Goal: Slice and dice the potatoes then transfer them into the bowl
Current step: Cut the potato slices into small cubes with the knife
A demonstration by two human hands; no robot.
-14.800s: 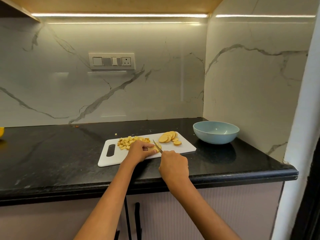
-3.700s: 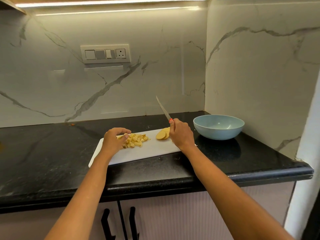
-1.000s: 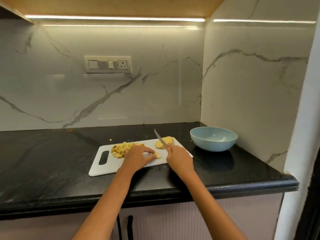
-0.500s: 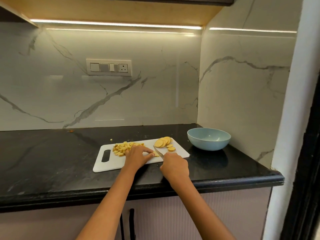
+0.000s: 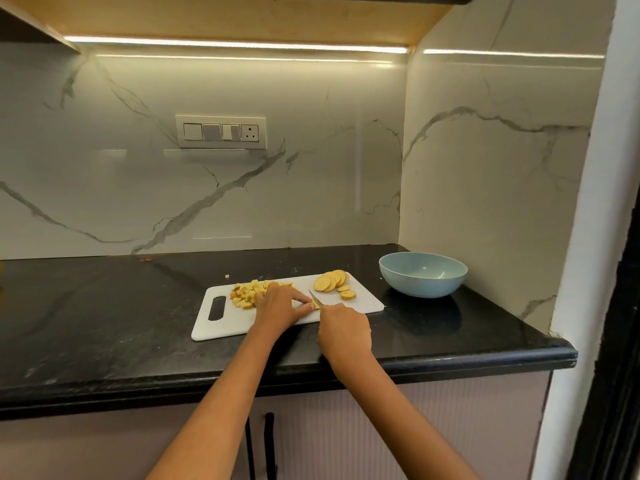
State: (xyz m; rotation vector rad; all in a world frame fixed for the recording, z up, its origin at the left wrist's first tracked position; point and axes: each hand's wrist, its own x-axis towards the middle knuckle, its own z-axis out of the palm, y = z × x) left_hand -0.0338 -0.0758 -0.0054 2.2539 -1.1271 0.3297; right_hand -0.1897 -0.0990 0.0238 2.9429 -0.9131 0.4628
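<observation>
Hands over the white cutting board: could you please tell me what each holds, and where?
Right hand grips the knife by its hidden handle; left hand pinches a potato piece.

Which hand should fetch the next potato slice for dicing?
Left hand: it pinches only the scrap at the blade. The right hand grips the knife, though the slices lie on its side.

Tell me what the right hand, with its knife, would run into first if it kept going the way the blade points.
The right hand aims the knife up and slightly left. First in line are probably the left hand's fingertips holding a potato piece, then the diced potato pile; depth is unclear.
</observation>
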